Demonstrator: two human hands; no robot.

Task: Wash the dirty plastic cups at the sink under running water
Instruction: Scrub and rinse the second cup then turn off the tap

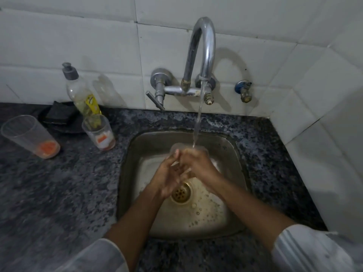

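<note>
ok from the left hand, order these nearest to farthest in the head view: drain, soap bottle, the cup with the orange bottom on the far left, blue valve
1. drain, just right of the left hand, in the sink
2. soap bottle, back left by the wall
3. blue valve, on the wall to the right; too close to the bottle to rank surely
4. cup, far left on the counter

Left hand (167,177) and right hand (196,163) clasped together.

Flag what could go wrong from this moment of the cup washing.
1. The clear cup is gripped by both wet hands, left hand and right hand, over the sink; it might slip.
2. The water stream lands at the cup's rim and may splash onto the counter.
3. Two dirty cups, one leftmost and one beside the soap bottle, stand within elbow reach.
</note>
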